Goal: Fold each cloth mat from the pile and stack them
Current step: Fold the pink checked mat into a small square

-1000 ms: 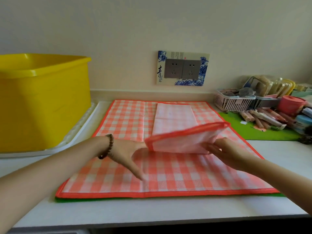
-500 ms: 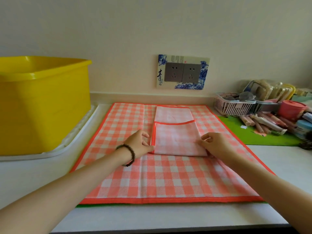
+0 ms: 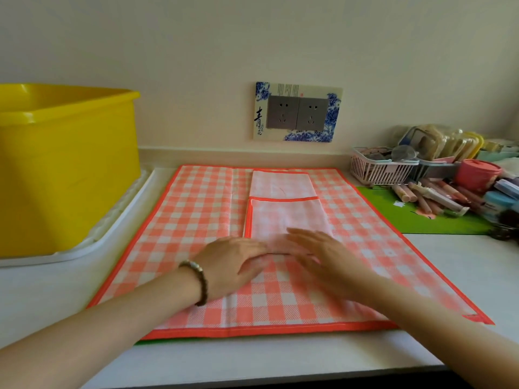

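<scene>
Folded mats: two. The near folded mat lies pale side up in the middle of the spread mat, with orange binding along its far and left edges. The far folded mat lies just behind it, and the two meet edge to edge.
Spread mat: one orange-and-white checked mat with orange binding lies flat on the countertop. A thin green strip shows under its near edge.
Left hand: the left hand is flat, palm down, fingers straight, on the near-left corner of the near folded mat. It grips nothing.
Right hand: the right hand is flat, palm down, fingers straight, on the near edge of the same mat. It is motion-blurred. The fingertips of both hands almost meet.
Bracelet: one, beaded, on the left wrist.
Surface: white countertop.
Left side: one yellow tub stands in one white tray.
Right side: one green mat, one white basket, one pink jar, plus tubes and containers too cluttered to count.
Room: plain cream wall carries one socket plate with two outlets.
</scene>
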Tool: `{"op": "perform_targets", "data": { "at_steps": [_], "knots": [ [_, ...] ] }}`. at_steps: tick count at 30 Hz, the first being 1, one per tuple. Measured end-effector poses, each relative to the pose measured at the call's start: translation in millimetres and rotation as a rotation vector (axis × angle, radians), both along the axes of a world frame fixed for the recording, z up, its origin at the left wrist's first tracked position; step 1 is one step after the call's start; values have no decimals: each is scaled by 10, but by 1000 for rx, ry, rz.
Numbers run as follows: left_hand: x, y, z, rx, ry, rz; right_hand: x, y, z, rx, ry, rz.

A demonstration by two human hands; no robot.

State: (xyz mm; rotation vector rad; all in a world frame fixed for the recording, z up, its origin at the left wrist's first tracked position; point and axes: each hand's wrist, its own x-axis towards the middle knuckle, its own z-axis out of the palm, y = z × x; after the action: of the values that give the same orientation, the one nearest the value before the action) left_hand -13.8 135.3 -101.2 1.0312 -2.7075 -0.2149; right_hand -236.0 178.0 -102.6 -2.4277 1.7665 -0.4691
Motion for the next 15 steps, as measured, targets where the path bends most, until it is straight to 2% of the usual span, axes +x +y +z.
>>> {"op": "perform_targets", "data": {
  "at_steps": [3,15],
  "knots": [
    [-2,38,-3,17,-103,6,126,82,-30,75,61,107],
    [-19,83,62,83,-243,33,-46,151,-55,205,132,112]
  ]
}}
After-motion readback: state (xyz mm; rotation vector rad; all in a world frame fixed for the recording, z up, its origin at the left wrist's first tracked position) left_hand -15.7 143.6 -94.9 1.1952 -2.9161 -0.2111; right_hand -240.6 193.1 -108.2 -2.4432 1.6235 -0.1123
